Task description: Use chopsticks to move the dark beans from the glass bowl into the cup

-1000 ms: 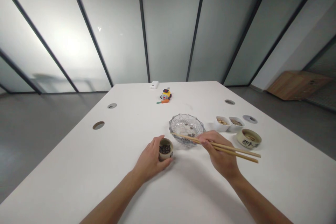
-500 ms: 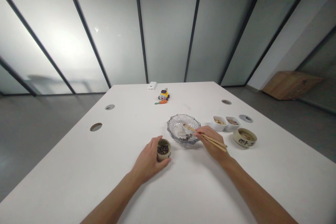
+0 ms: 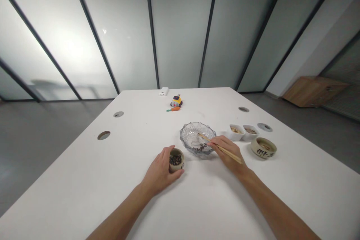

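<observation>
My left hand [image 3: 160, 168] is curled around a small beige cup [image 3: 181, 156], thumb on its near side and fingers at its far rim. Dark beans [image 3: 175, 160] lie inside the cup, which stands on the table. In my right hand [image 3: 226, 152] is a pair of wooden chopsticks [image 3: 230, 154], slanting left with their tips over a scalloped clear glass bowl [image 3: 185, 143]. More dark beans [image 3: 201, 147] lie along the near side of that bowl. Whether the tips hold anything is too small to tell.
Right of the bowl stand two white dishes [image 3: 236, 137] with pale pieces in them and a larger beige bowl [image 3: 259, 151]. Farther back are a toy car [image 3: 176, 101], a toy carrot [image 3: 173, 109] and a white box [image 3: 163, 91]. Round holes [image 3: 104, 135] pierce the white table [image 3: 135, 150].
The rear ends of the chopsticks have come closer together, and their tips remain over the glass bowl. My left hand keeps its hold on the cup. The whole view has shifted very slightly.
</observation>
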Action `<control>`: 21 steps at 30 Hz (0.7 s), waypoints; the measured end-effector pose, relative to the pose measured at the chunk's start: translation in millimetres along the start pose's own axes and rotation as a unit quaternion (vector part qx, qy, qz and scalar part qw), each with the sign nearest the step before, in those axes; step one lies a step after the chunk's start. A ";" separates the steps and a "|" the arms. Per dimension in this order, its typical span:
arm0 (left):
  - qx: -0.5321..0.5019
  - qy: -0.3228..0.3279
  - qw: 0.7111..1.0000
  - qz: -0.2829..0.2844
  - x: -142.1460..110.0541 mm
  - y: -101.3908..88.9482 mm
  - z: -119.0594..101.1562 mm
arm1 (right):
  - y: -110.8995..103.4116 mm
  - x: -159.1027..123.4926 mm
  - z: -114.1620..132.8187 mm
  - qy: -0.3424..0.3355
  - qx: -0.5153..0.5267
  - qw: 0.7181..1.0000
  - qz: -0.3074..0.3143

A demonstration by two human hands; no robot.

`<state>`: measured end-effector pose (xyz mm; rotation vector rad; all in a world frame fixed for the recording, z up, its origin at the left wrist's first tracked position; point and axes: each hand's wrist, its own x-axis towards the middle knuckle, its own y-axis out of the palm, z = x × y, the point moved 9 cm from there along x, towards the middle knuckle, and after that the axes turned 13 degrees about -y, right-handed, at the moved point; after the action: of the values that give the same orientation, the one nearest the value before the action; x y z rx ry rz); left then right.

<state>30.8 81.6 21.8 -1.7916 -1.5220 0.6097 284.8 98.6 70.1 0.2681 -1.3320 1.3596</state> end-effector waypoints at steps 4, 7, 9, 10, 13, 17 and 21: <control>0.000 -0.001 1.000 -0.004 -0.2 -0.6 -0.3 | -20.2 7.2 11.8 0.023 -0.045 0.996 -0.075; -0.001 -0.002 1.000 -0.007 -0.4 -0.5 -1.0 | -29.2 10.4 25.8 0.066 -0.022 0.992 -0.108; -0.001 -0.001 1.000 -0.010 -0.6 -0.9 -1.8 | -24.8 11.3 35.6 0.087 0.030 0.991 -0.092; -0.001 0.000 1.000 -0.010 -0.7 -1.2 -2.1 | -21.0 11.5 40.3 0.092 0.055 0.991 -0.077; 0.001 -0.002 1.000 -0.007 -1.0 -1.7 -2.1 | -16.7 10.0 46.4 0.092 0.059 0.993 -0.047; 0.001 -0.005 1.000 0.001 -1.0 -1.4 -0.7 | -26.8 7.4 39.8 0.035 -0.045 0.998 -0.041; -0.001 -0.006 1.000 0.000 -0.4 -0.9 0.8 | -22.6 2.0 23.9 -0.011 -0.060 0.998 -0.001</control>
<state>29.6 81.4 21.9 -1.7937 -1.5315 0.6205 289.8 73.9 91.4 0.2029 -1.4262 1.2734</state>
